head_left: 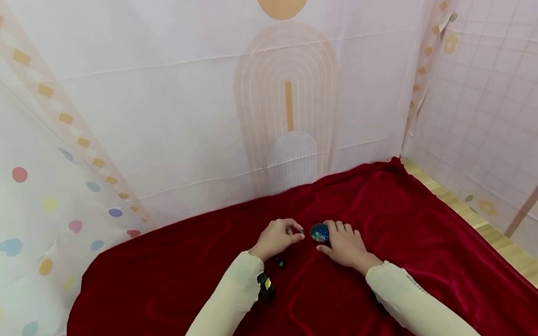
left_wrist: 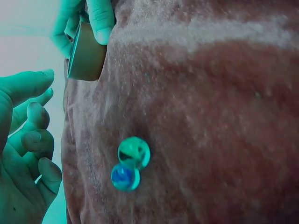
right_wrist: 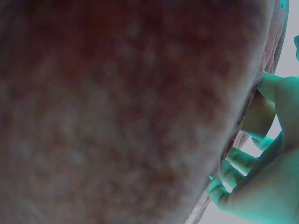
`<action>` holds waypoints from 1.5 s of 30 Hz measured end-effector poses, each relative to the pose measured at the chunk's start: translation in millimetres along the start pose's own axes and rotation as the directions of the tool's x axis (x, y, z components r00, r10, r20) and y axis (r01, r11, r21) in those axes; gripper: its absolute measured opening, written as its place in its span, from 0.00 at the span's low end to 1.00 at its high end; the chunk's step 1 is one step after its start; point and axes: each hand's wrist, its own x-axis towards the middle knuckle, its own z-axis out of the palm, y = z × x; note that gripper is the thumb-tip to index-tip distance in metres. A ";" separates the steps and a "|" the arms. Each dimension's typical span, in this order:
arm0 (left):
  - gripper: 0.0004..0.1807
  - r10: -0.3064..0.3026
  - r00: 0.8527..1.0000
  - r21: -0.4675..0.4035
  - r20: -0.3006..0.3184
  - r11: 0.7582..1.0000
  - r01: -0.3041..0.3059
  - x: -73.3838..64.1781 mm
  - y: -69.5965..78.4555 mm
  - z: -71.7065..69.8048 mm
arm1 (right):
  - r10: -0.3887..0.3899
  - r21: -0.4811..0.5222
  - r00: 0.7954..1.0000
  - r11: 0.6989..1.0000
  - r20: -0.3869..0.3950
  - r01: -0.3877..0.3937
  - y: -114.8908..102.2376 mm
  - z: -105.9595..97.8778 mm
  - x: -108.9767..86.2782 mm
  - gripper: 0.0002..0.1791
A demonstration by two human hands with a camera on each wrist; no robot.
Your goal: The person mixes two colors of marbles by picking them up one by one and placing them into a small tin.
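Note:
My right hand grips a small round tub, thumb on the near side and fingers at the far side. Blue and clear glassy marbles fill its inside. In the right wrist view the tub sits between thumb and fingers. Just left of its rim, my left hand brings thumb and forefinger together on a tiny dark glassy piece, apparently a marble. Below that hand, a green-patterned marble and a blue one lie side by side on the cloth.
A dark red velvety cloth covers the surface under both hands. Behind it hangs a pale printed curtain. Wooden flooring shows along the right edge. A black wrist device is strapped beneath the left sleeve.

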 end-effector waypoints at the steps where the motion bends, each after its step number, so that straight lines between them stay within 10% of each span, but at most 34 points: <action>1: 0.09 -0.001 1.000 0.001 0.000 1.000 0.001 0.9 1.0 0.4 | 0.001 0.003 1.000 1.000 0.002 -0.001 -0.5 0.0 0.3 0.36; 45: 0.12 0.031 0.998 0.014 0.062 0.999 -0.032 20.6 29.9 20.9 | 0.002 -0.007 1.000 1.000 0.013 -0.002 2.0 -1.2 2.5 0.35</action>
